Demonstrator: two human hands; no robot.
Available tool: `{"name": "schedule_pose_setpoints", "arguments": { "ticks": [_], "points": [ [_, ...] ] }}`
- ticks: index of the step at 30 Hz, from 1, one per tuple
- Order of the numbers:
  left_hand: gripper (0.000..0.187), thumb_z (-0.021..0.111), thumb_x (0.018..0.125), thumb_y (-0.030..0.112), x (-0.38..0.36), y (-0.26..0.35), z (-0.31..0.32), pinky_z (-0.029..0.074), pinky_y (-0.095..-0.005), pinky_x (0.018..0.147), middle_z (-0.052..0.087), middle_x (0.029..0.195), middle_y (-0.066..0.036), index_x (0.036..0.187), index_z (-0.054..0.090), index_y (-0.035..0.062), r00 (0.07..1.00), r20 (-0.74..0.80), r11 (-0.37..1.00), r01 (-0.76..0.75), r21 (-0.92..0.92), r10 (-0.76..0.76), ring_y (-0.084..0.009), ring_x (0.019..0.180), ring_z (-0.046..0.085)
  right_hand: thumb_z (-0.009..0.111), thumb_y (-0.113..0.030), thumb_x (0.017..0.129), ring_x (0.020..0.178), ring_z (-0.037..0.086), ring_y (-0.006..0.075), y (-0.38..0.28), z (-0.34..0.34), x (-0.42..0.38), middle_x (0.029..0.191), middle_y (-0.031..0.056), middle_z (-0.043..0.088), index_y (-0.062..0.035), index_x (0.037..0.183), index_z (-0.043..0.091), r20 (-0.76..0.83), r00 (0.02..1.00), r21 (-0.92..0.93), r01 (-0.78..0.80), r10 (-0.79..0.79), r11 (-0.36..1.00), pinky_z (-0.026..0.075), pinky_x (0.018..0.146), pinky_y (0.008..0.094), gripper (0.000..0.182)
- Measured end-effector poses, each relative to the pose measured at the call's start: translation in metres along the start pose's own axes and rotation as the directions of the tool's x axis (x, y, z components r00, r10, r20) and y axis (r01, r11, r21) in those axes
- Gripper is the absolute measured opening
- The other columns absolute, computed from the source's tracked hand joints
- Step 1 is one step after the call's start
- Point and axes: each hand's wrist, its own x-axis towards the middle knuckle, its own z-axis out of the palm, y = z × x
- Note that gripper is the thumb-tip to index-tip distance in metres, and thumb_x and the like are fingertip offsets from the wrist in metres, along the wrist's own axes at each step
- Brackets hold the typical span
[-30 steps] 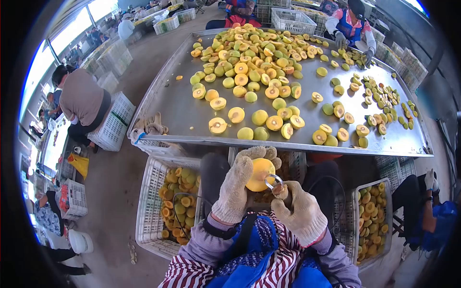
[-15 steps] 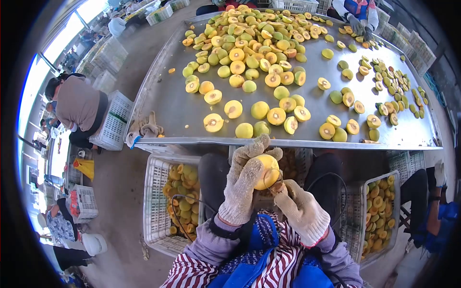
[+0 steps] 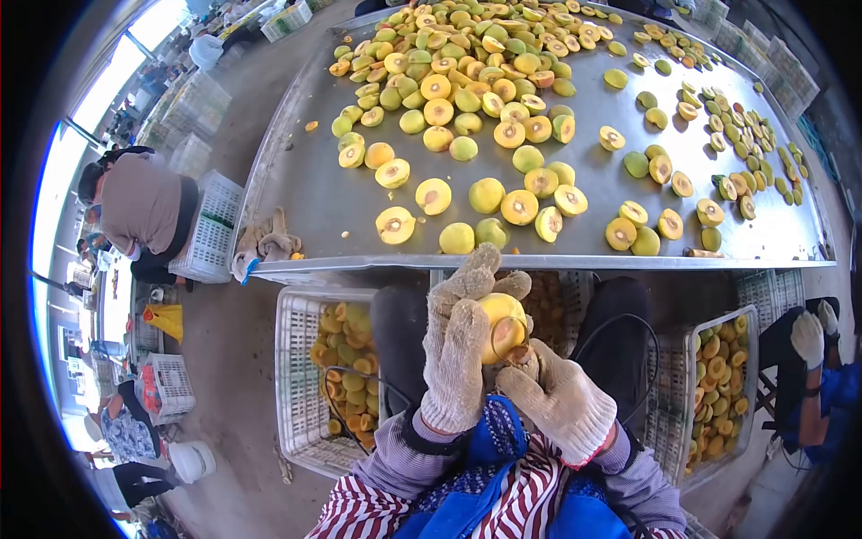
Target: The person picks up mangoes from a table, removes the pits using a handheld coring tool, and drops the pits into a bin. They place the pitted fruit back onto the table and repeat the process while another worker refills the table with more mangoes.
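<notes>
My left hand point(image 3: 460, 350), in a knit work glove, is closed around a yellow peach half point(image 3: 503, 325) just in front of the table's near edge. Its cut face is turned toward my right hand point(image 3: 561, 395), also gloved. That hand grips a pitting knife point(image 3: 512, 351) with a thin curved metal loop, and the loop lies against the cut face. Most of the knife's handle is hidden by the glove. Right ahead on the metal table point(image 3: 359, 211) lie halved peaches point(image 3: 519, 207), some cut side up with the stone showing.
Crates of peach halves stand at my left point(image 3: 287, 386) and right point(image 3: 673, 413). A large peach heap point(image 3: 467, 63) covers the table's far part. Spare gloves point(image 3: 268, 241) lie at its left corner. Co-workers sit around; one gloved hand point(image 3: 808, 340) shows at far right.
My right hand has shifted slightly left and down, with the knife's loop still at the peach half. The whole view has moved a little. The co-worker's gloved hands at right show more now.
</notes>
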Motion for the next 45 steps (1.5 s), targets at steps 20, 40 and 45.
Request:
{"name": "schedule_pose_setpoints", "arguments": {
  "ticks": [20,40,45],
  "points": [
    [0.034,0.052,0.105,0.021,0.005,0.027,0.027,0.051,-0.0339,0.093,0.064,0.124,-0.018,0.126,0.061,-0.0041,0.952,0.295,0.966,-0.144,0.214,0.077,-0.024,0.109,0.065,0.058,-0.037,0.102,0.047,0.048,0.008,0.004,-0.025,-0.022,0.063,0.0008,0.055,-0.0031,0.091,0.057,0.38,0.921,0.648,-0.333,0.088,0.686,0.038,0.042,0.0227,0.035],
    [0.036,0.053,0.105,0.028,0.029,0.02,0.027,0.054,-0.0338,0.088,0.068,0.117,-0.014,0.122,0.063,-0.0016,0.809,0.565,0.713,-0.492,0.5,0.163,-0.0207,0.101,0.068,0.049,-0.051,0.104,0.041,0.039,0.0085,0.028,-0.029,-0.02,0.056,-0.0005,0.045,-0.0079,0.087,0.053,0.567,0.819,0.8,-0.519,-0.094,0.302,0.032,0.038,0.0225,0.046],
    [0.049,0.059,0.101,0.04,0.028,0.039,0.034,0.054,-0.034,0.09,0.066,0.122,-0.013,0.124,0.063,-0.0025,0.809,0.485,0.941,0.254,0.223,-0.333,-0.0203,0.102,0.068,0.049,-0.052,0.103,0.041,0.04,0.0079,0.032,-0.015,-0.02,0.056,-0.002,0.046,-0.0073,0.092,0.055,0.548,0.775,0.831,-0.546,-0.314,0.103,0.033,0.039,0.0221,0.047]
  ]
}}
